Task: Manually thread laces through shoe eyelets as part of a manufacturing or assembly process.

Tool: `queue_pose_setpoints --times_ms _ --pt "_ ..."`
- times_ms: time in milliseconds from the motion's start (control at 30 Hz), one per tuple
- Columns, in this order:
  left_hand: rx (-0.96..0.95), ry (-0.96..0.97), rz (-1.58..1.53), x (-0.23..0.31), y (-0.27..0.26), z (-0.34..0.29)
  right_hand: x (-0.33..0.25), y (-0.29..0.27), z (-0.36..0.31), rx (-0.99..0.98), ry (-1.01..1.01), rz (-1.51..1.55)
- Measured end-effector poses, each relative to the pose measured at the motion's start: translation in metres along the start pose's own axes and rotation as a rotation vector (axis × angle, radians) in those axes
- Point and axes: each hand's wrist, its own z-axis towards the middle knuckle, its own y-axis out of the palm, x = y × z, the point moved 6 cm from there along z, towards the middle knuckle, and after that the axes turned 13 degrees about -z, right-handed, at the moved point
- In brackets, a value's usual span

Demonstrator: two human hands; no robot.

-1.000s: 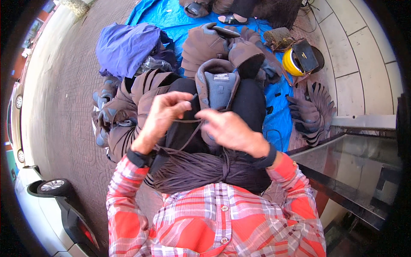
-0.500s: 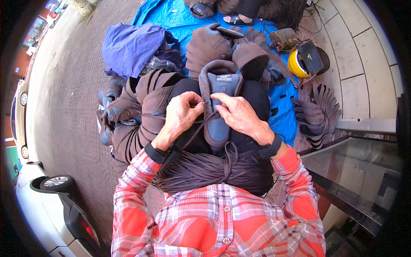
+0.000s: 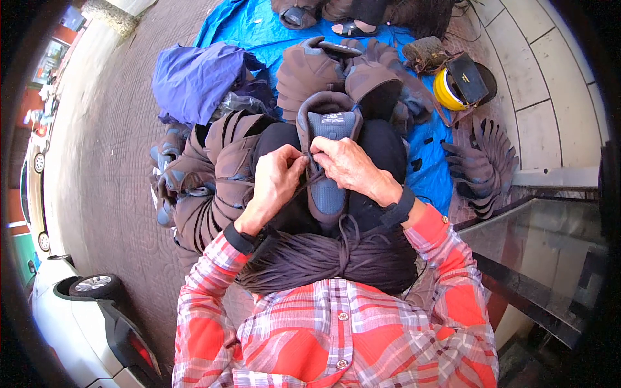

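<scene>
Pinching lace (image 3: 314,176) at shoe's (image 3: 326,198) left edge, mid-frame, with left hand (image 3: 277,180); right hand (image 3: 349,168) is gripping that edge. Lacing is looking part-done, loose lace trailing left; bundled laces (image 3: 297,260) are lying below.

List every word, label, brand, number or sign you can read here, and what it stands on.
White print on the blue-grey shoe tongue: too small to read.
Small pale mark on the dark flat case: too small to read.
No other lettering can be made out.
</scene>
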Motion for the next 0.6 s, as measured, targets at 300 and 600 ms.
queue_pose_setpoints --times_ms 300,600 --pt "0.066 0.04 0.0 0.017 0.004 -0.005 0.012 0.006 -0.002 -0.261 0.174 0.26" --pt "-0.432 -0.191 -0.852 0.028 -0.023 -0.036 0.046 -0.108 -0.024 0.518 0.143 0.725"
